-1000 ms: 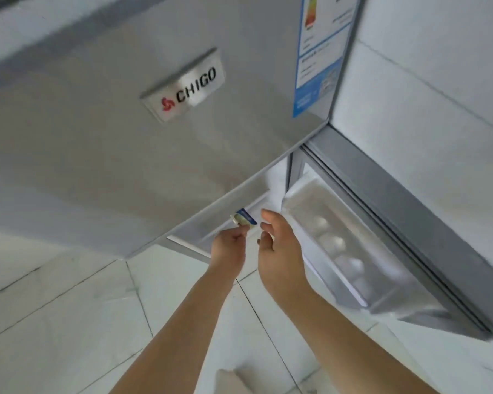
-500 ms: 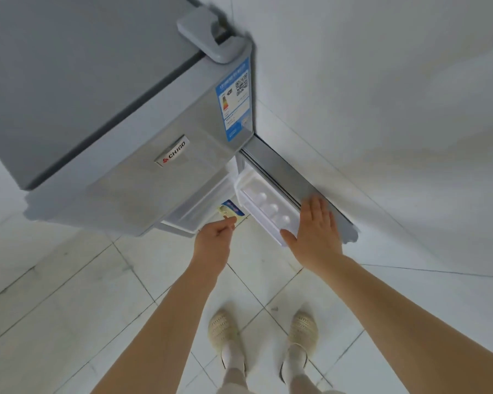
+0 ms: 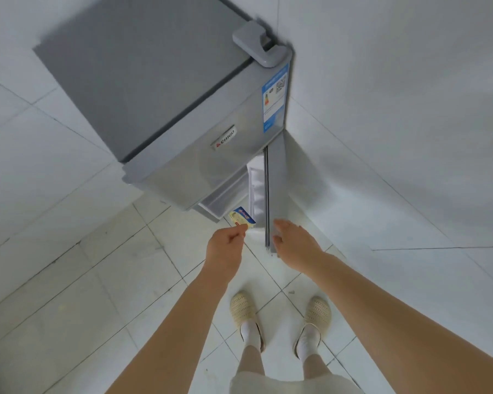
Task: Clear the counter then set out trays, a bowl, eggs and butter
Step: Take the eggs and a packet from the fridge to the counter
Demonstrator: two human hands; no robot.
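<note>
A small yellow and blue butter pack (image 3: 242, 218) is pinched between the fingertips of my left hand (image 3: 225, 248), just in front of the open lower compartment of a grey fridge (image 3: 165, 89). My right hand (image 3: 295, 243) rests flat, fingers spread, against the outer face of the lower fridge door (image 3: 278, 191). That door stands roughly edge-on to me, partly swung in. No trays, bowl or eggs are in view.
The fridge stands in a corner with a white wall (image 3: 396, 95) on its right. White floor tiles (image 3: 83, 280) spread to the left and below. My two feet in beige slippers (image 3: 242, 308) stand close behind the hands.
I have stood back from the fridge with the butter pack in my left hand. My right hand has pushed the lower door from wide open to about half shut.
</note>
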